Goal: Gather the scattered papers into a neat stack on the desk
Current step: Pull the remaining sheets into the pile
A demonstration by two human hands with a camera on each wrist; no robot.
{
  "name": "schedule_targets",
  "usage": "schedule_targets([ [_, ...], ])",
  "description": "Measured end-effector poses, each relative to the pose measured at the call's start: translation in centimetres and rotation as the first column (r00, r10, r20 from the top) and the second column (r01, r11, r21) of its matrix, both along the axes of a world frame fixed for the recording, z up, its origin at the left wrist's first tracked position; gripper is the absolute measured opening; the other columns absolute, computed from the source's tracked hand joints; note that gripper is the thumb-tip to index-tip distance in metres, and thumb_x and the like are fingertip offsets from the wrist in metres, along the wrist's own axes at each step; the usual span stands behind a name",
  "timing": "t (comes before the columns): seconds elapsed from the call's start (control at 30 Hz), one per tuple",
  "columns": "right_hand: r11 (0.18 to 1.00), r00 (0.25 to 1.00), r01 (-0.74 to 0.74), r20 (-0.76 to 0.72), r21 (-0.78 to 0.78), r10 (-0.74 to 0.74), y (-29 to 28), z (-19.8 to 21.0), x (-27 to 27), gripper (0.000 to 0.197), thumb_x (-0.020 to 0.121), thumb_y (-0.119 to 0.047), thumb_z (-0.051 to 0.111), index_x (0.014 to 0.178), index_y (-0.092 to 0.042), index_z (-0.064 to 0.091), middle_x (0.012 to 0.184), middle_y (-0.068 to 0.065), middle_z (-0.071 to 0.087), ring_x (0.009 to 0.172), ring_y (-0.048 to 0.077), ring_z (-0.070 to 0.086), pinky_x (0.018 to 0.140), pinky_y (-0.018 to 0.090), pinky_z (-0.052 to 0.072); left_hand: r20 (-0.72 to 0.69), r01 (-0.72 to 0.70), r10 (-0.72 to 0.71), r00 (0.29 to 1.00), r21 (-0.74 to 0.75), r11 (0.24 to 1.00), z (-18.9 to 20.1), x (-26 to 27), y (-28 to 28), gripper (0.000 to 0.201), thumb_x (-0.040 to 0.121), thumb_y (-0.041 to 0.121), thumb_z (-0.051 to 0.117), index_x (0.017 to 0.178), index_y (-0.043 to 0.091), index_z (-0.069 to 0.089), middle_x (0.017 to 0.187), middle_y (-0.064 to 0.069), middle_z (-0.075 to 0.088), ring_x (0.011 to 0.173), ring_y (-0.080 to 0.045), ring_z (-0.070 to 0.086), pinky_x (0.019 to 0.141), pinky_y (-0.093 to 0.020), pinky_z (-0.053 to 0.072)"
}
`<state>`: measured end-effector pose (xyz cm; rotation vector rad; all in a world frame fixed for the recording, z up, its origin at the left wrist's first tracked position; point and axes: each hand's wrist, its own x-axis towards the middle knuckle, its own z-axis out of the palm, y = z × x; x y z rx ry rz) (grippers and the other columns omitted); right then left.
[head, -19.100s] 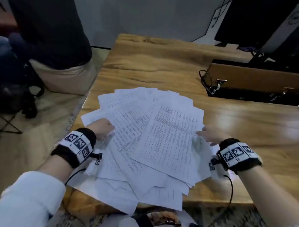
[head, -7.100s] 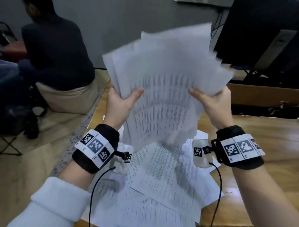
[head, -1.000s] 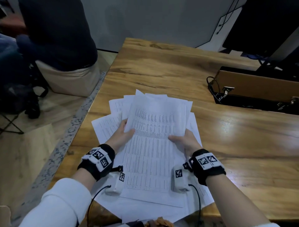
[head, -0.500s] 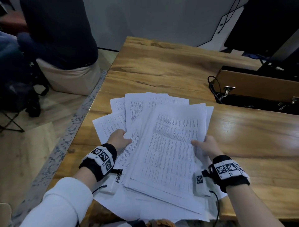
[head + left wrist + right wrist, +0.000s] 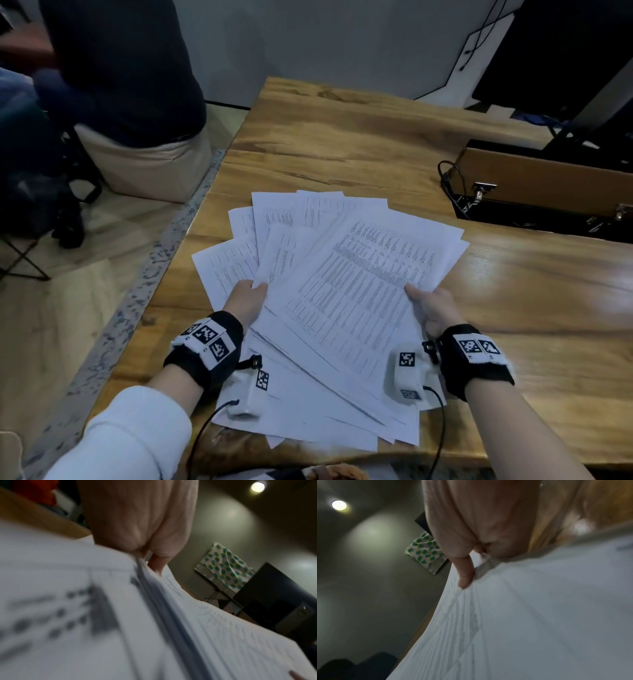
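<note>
Head view, left hand (image 5: pixel 246 301), right hand (image 5: pixel 432 310) gripping fanned papers (image 5: pixel 346 291)

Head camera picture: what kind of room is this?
Probably an office or workroom: printed papers are spread on a wooden desk, a dark monitor stands at the back, and another person sits nearby.

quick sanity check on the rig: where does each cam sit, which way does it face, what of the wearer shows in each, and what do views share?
Head: on the head, facing forward and down at the desk and fanned papers; shows left hand, right hand, both forearms.
Left wrist: under the left hand, looking along it over the papers toward the wall.
Right wrist: under the right hand, looking along its thumb across the papers.
Shared: papers in all three; both wrist views show a dotted cloth and a ceiling light.
</note>
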<state>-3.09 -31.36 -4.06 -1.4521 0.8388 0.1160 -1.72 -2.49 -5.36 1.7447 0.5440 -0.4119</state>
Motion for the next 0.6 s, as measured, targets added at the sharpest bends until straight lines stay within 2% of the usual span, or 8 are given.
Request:
schedule_targets([
  [0.1, 0.998, 0.998, -0.062, -0.031, 0.003, 0.062, 0.1, 0.0, 0.1, 0.034, 0.09, -0.003, 0.055, 0.122, 0.007, 0.052, 0.099, 0.014, 0.065, 0.1, 0.034, 0.06, 0.097, 0.054, 0.046, -0.052, 0.003, -0.006, 0.999, -0.059, 0.998, -0.2, 0.0, -0.2, 0.031, 0.097, 0.029, 0.03, 0.105, 0.006, 0.048, 0.089, -0.008, 0.051, 0.084, -0.028, 0.052, 0.08, -0.034, 0.045],
  [0.2, 0.992, 0.992, -0.125, -0.029, 0.019, 0.126, -0.3, 0.7, -0.1, 0.028, 0.091, -0.003, 0.053, 0.117, 0.007, 0.054, 0.103, 0.017, 0.065, 0.088, 0.032, 0.064, 0.082, 0.049, 0.052, -0.064, 0.011, -0.021, 0.998, -0.153, 0.988, 0.1, 0.1, 0.3, 0.038, 0.096, 0.036, 0.033, 0.116, 0.009, 0.051, 0.113, -0.009, 0.058, 0.101, -0.028, 0.057, 0.096, -0.043, 0.046],
  [0.23, 0.989, 0.989, -0.143, -0.024, 0.035, 0.144, -0.6, 0.8, -0.2, 0.025, 0.092, -0.004, 0.052, 0.115, 0.005, 0.054, 0.1, 0.016, 0.065, 0.083, 0.029, 0.064, 0.074, 0.044, 0.054, -0.054, 0.005, -0.016, 0.998, -0.186, 0.982, 0.6, 0.1, 0.4, 0.033, 0.096, 0.033, 0.039, 0.111, 0.009, 0.057, 0.116, -0.011, 0.059, 0.1, -0.027, 0.058, 0.094, -0.041, 0.047],
  [0.3, 0.981, 0.982, -0.186, -0.028, 0.045, 0.188, -1.1, 1.2, -0.5, 0.021, 0.092, -0.005, 0.053, 0.11, 0.005, 0.055, 0.092, 0.014, 0.066, 0.079, 0.026, 0.065, 0.064, 0.038, 0.058, -0.033, -0.006, 0.0, 0.999, -0.198, 0.98, 1.6, 0.3, 0.8, 0.023, 0.096, 0.025, 0.045, 0.091, 0.011, 0.062, 0.095, -0.013, 0.062, 0.076, -0.024, 0.057, 0.065, -0.029, 0.05],
  [0.33, 0.975, 0.974, -0.22, -0.038, 0.035, 0.222, -1.1, 1.3, -0.5, 0.021, 0.092, -0.007, 0.054, 0.109, 0.006, 0.057, 0.091, 0.014, 0.067, 0.079, 0.027, 0.066, 0.064, 0.038, 0.058, -0.026, -0.012, 0.007, 1.0, -0.214, 0.977, 1.8, 0.4, 0.8, 0.023, 0.096, 0.026, 0.045, 0.091, 0.013, 0.063, 0.09, -0.011, 0.062, 0.072, -0.022, 0.057, 0.059, -0.026, 0.05],
  [0.4, 0.958, 0.956, -0.287, -0.059, 0.012, 0.287, -0.6, 1.6, -0.5, 0.022, 0.091, -0.009, 0.057, 0.108, 0.005, 0.058, 0.093, 0.016, 0.068, 0.082, 0.029, 0.067, 0.07, 0.041, 0.056, -0.022, 0.012, -0.017, 1.0, -0.204, 0.979, 2.6, 0.5, 0.3, 0.029, 0.097, 0.032, 0.042, 0.109, 0.013, 0.061, 0.102, -0.007, 0.064, 0.091, -0.024, 0.062, 0.08, -0.035, 0.055],
  [0.47, 0.944, 0.942, -0.331, -0.057, -0.002, 0.33, 0.3, 1.8, -0.4, 0.016, 0.091, -0.01, 0.057, 0.102, 0.001, 0.06, 0.093, 0.013, 0.069, 0.082, 0.027, 0.067, 0.068, 0.038, 0.054, 0.005, 0.091, -0.092, 0.996, -0.122, 0.988, 3.2, 0.2, -0.4, 0.035, 0.097, 0.032, 0.039, 0.12, 0.011, 0.055, 0.116, -0.006, 0.062, 0.109, -0.027, 0.059, 0.101, -0.043, 0.046],
  [0.6, 0.907, 0.907, -0.421, -0.029, 0.006, 0.421, 1.2, 2.1, -0.5, 0.012, 0.092, -0.01, 0.054, 0.092, -0.005, 0.064, 0.09, 0.01, 0.072, 0.073, 0.02, 0.072, 0.059, 0.031, 0.057, 0.012, 0.049, -0.048, 0.999, -0.131, 0.99, 2.4, 0.1, -0.6, 0.042, 0.098, 0.028, 0.04, 0.127, 0.001, 0.053, 0.125, -0.014, 0.06, 0.113, -0.031, 0.057, 0.104, -0.046, 0.042],
])
